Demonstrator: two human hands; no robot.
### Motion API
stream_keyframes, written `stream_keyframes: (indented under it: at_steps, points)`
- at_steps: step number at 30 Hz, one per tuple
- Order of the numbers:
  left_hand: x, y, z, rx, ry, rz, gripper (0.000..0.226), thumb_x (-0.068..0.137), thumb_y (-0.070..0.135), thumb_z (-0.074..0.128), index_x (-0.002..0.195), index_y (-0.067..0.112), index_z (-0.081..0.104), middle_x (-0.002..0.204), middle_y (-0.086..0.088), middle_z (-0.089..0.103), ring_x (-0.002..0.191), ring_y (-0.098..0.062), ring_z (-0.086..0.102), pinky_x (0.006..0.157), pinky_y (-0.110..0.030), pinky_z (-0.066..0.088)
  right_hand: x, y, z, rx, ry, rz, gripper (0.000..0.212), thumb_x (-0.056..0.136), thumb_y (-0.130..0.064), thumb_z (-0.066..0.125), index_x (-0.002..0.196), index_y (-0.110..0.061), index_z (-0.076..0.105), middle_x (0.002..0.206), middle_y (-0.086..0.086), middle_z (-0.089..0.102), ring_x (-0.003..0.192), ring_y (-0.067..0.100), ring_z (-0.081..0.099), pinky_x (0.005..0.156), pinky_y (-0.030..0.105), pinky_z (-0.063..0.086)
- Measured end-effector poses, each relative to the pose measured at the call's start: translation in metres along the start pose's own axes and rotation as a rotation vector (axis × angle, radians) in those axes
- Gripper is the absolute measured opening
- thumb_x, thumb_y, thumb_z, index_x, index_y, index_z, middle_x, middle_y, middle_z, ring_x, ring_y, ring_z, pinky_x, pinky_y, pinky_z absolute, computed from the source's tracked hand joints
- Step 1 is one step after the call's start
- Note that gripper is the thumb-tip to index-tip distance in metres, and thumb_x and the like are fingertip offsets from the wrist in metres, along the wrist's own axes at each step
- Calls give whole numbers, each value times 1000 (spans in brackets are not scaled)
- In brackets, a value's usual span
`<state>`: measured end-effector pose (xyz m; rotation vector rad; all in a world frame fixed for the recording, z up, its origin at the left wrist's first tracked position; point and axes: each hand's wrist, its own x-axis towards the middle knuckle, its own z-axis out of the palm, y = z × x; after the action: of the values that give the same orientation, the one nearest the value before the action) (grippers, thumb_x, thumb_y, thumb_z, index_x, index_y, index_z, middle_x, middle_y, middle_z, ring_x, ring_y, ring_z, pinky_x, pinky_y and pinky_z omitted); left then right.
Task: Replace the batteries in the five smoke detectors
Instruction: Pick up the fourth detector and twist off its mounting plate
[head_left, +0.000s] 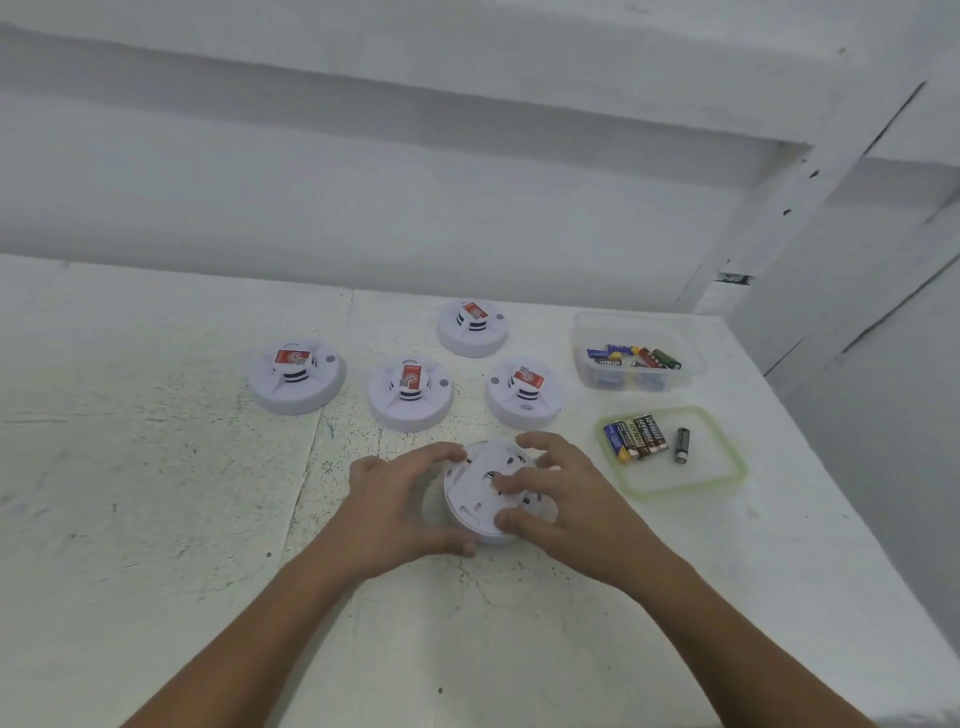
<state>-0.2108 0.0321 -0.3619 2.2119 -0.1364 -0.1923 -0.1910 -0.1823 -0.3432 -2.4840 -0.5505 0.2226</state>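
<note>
Smooth matt white plastic smoke detectors (410, 393); clear glossy plastic tub (583, 332); translucent plastic lid (727, 460); glossy-wrapped batteries (636, 440); rough, speckled, matt white tabletop (156, 467).

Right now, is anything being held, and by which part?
Yes: the upturned smoke detector. The left hand grips its left rim; the right hand grips its back plate and right rim.

White smoke detectors (408, 393) bear red labels (292, 358); the lid (670, 452) has a green rim; the table (156, 467) is speckled white.
</note>
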Motion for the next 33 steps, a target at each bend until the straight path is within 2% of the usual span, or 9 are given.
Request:
stream_keyframes:
  at_steps: [2,6,8,13,17,23,26,28,33]
  points:
    - [-1,8,1,69,-31,-2,102,32,68,76,126,47,45,112,43,41,97,4,21,102,-27,16,0,1,1,-84,27,-118,33,80,-46,67,108,-27,68,144,-9,38,128,7,31,103,19,23]
    - [-1,18,6,73,-74,20,101,48,44,92,133,41,36,109,41,34,81,44,-2,108,-32,16,3,1,1,-154,-33,-234,39,82,-47,57,103,-15,64,141,1,49,128,6,32,103,9,13]
    - [0,15,8,70,-65,20,102,47,44,92,131,43,35,111,40,35,84,43,-6,109,-33,15,4,1,0,-157,-53,-243,34,83,-43,60,99,-13,63,138,3,52,128,6,33,102,3,10]
    - [8,4,13,101,-107,57,103,37,59,88,120,53,27,118,38,42,108,35,5,110,-34,7,5,6,-4,-165,-91,-261,32,86,-44,54,92,-14,63,138,5,50,128,12,36,103,17,23]
    - [13,6,15,116,-92,76,103,39,56,90,120,46,27,114,38,43,103,40,7,107,-33,6,8,1,-8,-172,-138,-281,28,90,-32,54,92,-6,62,141,10,47,131,22,41,101,23,32]
    - [17,5,18,110,-90,78,104,37,68,81,122,47,26,109,39,47,108,29,28,107,-31,6,7,1,-5,-214,-203,-315,21,99,-22,45,106,-5,54,155,4,27,146,12,12,105,18,22]
    - [19,2,18,98,-78,60,103,40,61,86,125,51,30,109,37,49,111,21,25,106,-28,7,6,-1,-4,-210,-206,-297,22,100,-23,43,111,-6,52,156,1,23,146,10,10,107,26,28]
    - [19,1,18,77,-89,51,101,36,64,81,121,55,29,108,37,49,110,27,17,105,-27,8,7,-1,-4,-214,-225,-286,23,100,-24,42,113,-6,52,157,-1,21,146,9,10,107,25,29]
    - [23,-1,20,78,-85,68,98,34,66,80,118,57,30,104,35,55,110,27,23,99,-19,8,12,5,-7,-177,-244,-324,31,99,-23,46,123,-5,51,156,-8,20,142,-1,9,104,5,12]
